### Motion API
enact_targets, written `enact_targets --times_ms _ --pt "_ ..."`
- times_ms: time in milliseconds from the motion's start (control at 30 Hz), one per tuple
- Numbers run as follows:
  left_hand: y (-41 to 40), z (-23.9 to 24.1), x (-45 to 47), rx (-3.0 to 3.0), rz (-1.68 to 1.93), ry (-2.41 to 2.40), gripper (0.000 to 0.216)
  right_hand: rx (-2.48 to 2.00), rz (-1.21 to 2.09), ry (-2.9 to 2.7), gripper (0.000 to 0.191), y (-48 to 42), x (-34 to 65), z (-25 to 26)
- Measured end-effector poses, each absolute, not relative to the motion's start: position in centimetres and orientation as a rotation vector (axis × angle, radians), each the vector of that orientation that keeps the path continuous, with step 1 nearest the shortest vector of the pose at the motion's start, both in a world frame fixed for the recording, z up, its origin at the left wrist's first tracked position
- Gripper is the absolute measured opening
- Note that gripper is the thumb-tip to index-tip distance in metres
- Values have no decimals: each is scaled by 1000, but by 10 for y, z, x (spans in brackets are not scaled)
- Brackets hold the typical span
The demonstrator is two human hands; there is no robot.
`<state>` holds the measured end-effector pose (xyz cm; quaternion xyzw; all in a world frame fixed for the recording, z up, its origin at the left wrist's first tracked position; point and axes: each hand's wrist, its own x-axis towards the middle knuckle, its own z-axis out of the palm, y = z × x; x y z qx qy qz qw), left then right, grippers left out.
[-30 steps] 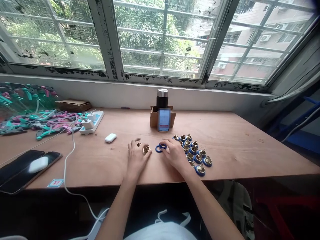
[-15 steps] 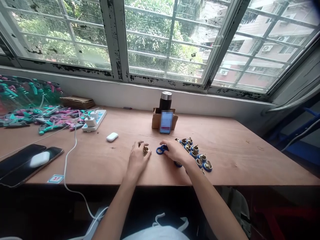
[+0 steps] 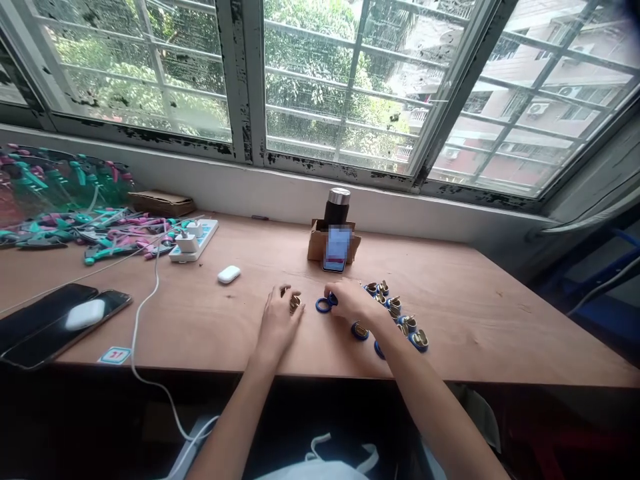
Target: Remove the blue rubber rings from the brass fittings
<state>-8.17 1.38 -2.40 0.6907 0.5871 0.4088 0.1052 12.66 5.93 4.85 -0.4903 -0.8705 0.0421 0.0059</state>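
My left hand (image 3: 280,323) rests on the plywood table (image 3: 475,320) with its fingers spread around a small brass part (image 3: 295,303). A second brass bit (image 3: 285,291) lies at its fingertips. My right hand (image 3: 353,301) pinches a blue ring (image 3: 323,305) at its fingertips. To the right lies a scattered group of blue-ringed brass parts (image 3: 395,310), partly hidden by my right forearm. Two of these, one blue-ringed part (image 3: 360,331) among them, lie nearest the table's front edge.
A power strip (image 3: 193,240) with white chargers and a white earbud case (image 3: 229,274) lie left of my hands. Further left are two phones (image 3: 50,325) and a heap of teal and pink plastic parts (image 3: 85,233). A thermos (image 3: 337,207) stands behind a phone in a cardboard holder (image 3: 335,250).
The view has tilted and shifted with my head. My right forearm now lies across the group of parts, and my right hand stays on the blue ring.
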Motion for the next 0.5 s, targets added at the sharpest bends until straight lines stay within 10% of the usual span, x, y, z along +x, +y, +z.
enact_targets --times_ms 500 --pt "14 -23 -81 2028 1198 1737 20 -1564 103 -2775 36 64 126 48"
